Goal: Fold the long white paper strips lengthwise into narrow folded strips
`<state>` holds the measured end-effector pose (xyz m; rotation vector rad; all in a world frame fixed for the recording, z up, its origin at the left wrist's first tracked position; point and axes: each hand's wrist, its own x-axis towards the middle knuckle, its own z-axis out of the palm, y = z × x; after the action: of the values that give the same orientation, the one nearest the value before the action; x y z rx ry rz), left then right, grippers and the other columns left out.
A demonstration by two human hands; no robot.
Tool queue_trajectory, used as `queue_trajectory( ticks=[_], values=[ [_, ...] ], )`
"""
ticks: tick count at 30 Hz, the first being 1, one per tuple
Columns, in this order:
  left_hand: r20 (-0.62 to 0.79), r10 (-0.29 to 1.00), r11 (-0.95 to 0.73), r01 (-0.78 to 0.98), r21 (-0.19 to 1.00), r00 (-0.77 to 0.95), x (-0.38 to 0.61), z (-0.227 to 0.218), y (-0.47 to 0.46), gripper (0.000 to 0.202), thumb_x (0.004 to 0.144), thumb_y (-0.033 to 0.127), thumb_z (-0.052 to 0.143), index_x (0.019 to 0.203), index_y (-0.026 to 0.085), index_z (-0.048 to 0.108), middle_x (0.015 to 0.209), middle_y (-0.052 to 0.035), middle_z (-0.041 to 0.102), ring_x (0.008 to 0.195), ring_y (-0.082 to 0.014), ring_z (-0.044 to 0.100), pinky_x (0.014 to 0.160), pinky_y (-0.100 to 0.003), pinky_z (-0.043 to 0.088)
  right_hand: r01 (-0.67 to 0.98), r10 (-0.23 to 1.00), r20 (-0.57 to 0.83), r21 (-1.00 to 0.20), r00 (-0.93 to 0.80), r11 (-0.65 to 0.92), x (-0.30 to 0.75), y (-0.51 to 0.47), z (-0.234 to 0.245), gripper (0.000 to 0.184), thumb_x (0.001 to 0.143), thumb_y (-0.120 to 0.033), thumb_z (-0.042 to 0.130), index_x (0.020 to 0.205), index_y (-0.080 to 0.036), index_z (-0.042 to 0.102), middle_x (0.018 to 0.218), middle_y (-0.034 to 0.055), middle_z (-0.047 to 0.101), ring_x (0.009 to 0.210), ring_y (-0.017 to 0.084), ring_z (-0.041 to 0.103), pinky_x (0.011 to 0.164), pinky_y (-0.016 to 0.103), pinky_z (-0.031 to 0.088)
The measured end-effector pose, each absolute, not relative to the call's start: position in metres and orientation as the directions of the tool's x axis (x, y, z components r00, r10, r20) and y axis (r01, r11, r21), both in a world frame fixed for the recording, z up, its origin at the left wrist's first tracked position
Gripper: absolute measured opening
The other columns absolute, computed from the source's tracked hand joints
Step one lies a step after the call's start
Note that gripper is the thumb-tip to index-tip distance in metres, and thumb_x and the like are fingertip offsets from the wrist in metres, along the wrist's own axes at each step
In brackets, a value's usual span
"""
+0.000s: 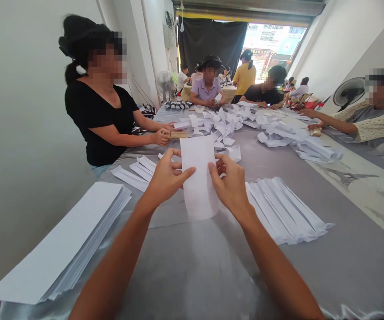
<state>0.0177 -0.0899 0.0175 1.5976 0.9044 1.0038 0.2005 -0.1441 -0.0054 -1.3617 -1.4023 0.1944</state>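
A white strip of paper (198,186) is held up in front of me, its lower end hanging over the grey tablecloth. My left hand (168,178) pinches its left edge, thumb on the near face and fingers behind. On the opposite edge my right hand (227,182) grips it the same way. To the left lies a thick stack of flat white paper sheets (62,235). Several folded paper strips (285,209) lie side by side near my right forearm. More folded strips (135,173) rest beyond my left wrist.
A heap of folded white paper pieces (225,122) covers the table's middle, with another pile (295,138) to its right. A person in black (102,115) at the left holds a wooden piece (175,134). Other people sit around the grey-covered table (338,249). A fan (348,92) stands at right.
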Motion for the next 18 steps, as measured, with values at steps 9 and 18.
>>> queue_trajectory(
  ticks=[9,18],
  values=[
    [0.4,0.912,-0.411,-0.216,0.886,-0.093,0.021,0.012,-0.07,0.052,0.074,0.037,0.09,0.109,0.023,0.055,0.105,-0.0084,0.079,0.083,-0.0239,0.079,0.066,-0.03,0.063,0.327,0.949,0.286,-0.916,0.135,0.23,0.196,-0.148,0.0,0.03,0.094,-0.044,0.066,0.111,-0.019,0.07,0.077,-0.0014,0.063,0.068,0.016,0.062,0.061,0.028,0.048],
    [0.412,0.813,-0.532,-0.238,0.813,-0.411,0.014,-0.007,-0.039,0.04,0.088,0.029,0.077,0.116,0.025,0.049,0.114,-0.0059,0.075,0.106,-0.0198,0.075,0.09,-0.03,0.06,0.372,0.978,0.203,-0.906,-0.039,0.203,0.19,-0.153,-0.004,0.022,0.095,-0.039,0.063,0.107,-0.021,0.067,0.078,-0.0019,0.058,0.063,0.015,0.061,0.052,0.027,0.045]
  ],
)
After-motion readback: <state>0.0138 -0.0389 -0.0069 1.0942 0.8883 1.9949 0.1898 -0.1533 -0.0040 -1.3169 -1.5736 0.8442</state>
